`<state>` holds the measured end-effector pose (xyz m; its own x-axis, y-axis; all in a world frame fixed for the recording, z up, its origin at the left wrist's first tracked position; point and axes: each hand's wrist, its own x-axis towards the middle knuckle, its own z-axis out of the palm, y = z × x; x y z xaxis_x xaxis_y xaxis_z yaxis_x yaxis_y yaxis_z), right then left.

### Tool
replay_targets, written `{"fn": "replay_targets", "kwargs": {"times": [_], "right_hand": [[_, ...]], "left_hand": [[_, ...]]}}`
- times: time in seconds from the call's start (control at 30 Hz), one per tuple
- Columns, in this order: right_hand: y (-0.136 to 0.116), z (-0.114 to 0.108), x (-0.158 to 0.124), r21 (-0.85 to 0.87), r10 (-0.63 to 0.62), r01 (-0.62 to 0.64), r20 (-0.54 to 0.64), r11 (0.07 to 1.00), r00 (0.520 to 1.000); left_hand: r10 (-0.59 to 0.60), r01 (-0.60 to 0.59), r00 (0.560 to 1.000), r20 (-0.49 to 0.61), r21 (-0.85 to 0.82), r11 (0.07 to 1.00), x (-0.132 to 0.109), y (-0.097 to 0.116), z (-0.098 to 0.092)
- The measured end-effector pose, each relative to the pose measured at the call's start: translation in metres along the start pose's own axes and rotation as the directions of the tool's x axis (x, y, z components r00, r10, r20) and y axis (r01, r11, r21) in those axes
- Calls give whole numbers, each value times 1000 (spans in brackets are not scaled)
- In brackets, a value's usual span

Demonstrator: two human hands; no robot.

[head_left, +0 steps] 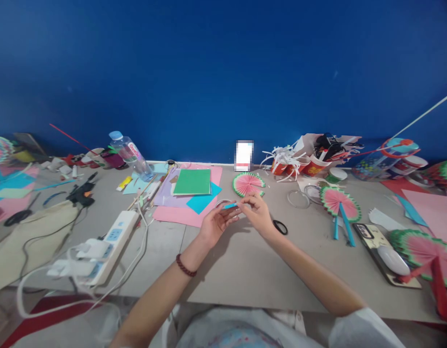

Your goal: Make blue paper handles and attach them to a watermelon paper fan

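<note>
on the table (237, 275): power strip (121, 223) left of the left hand (214, 224); bottle (139, 162) behind the power strip, near the wall (223, 82). paper fan (241, 182) beyond the right hand (257, 212); cups (315, 166) to its right. farther right, mouse (393, 260) resting on phone (371, 245).

- L hand (213, 228) & R hand (257, 215): fingertips holding sm. blue piece (230, 206) over mid tabletop (226, 275)
- pink/green fan (247, 183): nr back edge, ctr
- pwr strip (116, 241): nr front edge, L side
- white mouse (393, 260) on phone (364, 234): R side
</note>
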<state>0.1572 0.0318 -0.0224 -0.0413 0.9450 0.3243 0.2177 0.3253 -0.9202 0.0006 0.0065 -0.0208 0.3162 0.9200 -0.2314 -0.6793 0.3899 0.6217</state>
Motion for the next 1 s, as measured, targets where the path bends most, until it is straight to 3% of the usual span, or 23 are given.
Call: {"fn": "replay_targets", "kwargs": {"times": [0.33, 0.47, 1.0], "right_hand": [[-15, -6, 0, -206, -129, 112, -74, 972, 989], [-17, -2, -6, -239, -100, 89, -32, 967, 995], [-16, 6, -9, -244, -51, 35, -61, 969, 997]], "left_hand": [[121, -111, 992, -22, 269, 957, 4, -8, -3], [152, -141, 988, -21, 259, 955, 3, -10, 0], [155, -145, 988, -12, 286, 947, -2, -12, 5]]}}
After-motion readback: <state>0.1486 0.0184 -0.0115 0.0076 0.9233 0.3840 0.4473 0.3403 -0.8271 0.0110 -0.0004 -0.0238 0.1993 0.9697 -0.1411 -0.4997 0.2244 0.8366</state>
